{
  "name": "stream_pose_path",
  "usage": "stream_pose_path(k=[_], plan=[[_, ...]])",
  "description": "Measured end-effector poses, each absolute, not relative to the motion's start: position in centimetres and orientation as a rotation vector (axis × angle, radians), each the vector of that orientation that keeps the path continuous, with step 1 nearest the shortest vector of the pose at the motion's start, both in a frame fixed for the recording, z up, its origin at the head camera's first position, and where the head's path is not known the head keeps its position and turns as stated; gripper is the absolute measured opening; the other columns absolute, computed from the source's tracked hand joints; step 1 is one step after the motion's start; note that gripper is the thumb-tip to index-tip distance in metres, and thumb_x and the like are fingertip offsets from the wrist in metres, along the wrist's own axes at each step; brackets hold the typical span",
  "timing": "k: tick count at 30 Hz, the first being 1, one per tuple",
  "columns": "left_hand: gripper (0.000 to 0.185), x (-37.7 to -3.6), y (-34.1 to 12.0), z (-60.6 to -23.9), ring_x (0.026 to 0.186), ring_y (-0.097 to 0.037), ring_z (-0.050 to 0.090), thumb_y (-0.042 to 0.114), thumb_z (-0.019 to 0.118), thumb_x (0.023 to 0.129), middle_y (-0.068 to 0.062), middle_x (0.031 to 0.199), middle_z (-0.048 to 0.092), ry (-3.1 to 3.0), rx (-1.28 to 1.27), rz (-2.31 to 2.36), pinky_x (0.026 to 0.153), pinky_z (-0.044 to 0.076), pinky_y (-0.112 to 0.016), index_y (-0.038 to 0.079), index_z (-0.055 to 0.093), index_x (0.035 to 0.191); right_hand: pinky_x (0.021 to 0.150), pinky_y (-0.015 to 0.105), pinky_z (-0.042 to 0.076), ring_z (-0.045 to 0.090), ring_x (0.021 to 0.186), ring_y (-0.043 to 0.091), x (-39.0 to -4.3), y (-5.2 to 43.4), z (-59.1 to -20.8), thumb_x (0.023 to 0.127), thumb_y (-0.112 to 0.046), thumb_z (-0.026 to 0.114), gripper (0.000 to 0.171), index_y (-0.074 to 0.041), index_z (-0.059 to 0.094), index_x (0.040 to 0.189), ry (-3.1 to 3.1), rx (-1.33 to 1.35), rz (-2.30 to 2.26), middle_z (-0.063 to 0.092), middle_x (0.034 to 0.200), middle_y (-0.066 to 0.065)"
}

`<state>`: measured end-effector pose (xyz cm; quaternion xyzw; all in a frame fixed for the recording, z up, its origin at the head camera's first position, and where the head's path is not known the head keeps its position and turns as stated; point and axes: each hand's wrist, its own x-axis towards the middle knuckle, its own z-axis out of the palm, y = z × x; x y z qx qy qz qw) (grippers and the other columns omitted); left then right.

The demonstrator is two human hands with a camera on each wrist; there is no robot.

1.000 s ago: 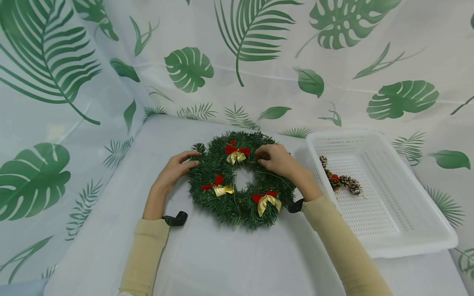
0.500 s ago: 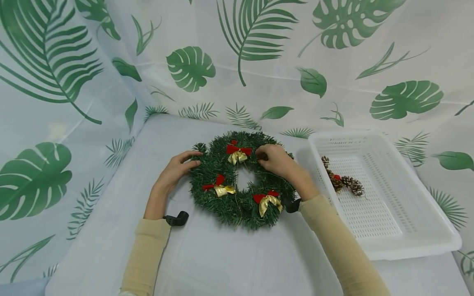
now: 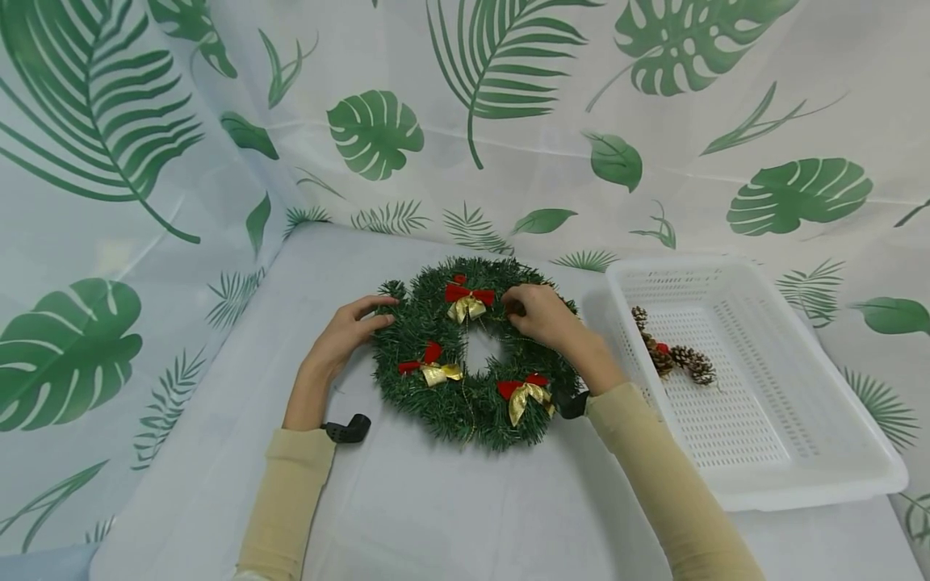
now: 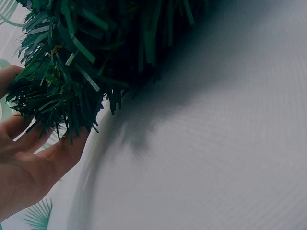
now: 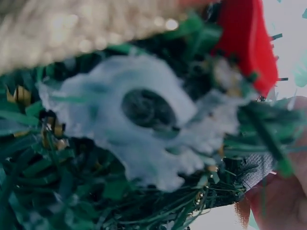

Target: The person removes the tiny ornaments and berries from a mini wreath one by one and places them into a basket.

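Note:
A round green tinsel wreath (image 3: 429, 411) lies on the white-covered table, decorated with red and gold bows. One bow (image 3: 468, 300) is at its top, another (image 3: 433, 369) at the left, a third (image 3: 525, 395) at the lower right. My left hand (image 3: 349, 335) holds the wreath's upper left edge; in the left wrist view its fingers (image 4: 67, 148) lie round a sprig. At the upper right of the ring, beside the top bow, my right hand (image 3: 545, 315) pinches at the greenery with curled fingers. What lies between those fingertips is mostly hidden. A whitish piece with a hole (image 5: 120, 105) shows blurred in the right wrist view.
To the right stands a white perforated plastic basket (image 3: 799, 476) with several pine cones (image 3: 690, 365) and a bit of red at its left side. Leaf-print curtains (image 3: 508, 177) enclose the table (image 3: 450, 516) at the back and left. A thin gold cord hangs across the wreath.
The whole head view has shifted slightly. Both hands stay at the same places on the wreath, and only the right wrist has moved a little.

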<state>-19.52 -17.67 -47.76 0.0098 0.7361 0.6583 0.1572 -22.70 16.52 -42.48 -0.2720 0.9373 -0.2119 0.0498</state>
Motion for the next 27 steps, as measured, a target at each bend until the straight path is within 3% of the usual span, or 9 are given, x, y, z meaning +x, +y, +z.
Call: stream_pose_path(k=[27], plan=[[0.042,-19.50,-17.46,-47.47,0.137,-0.034,0.049,0.026,0.066,0.102,-0.004,0.167,0.032,2.124,0.013,1.871,0.107,0.042,-0.053,0.017,0.060,0.143,0.083,0.043,0.059,0.070,0.097,0.034,-22.27,17.04,-42.42,0.094,0.002,0.069,0.023,0.006,0.072,0.116,2.882,-0.815,-0.729,0.070,0.112,0.022]])
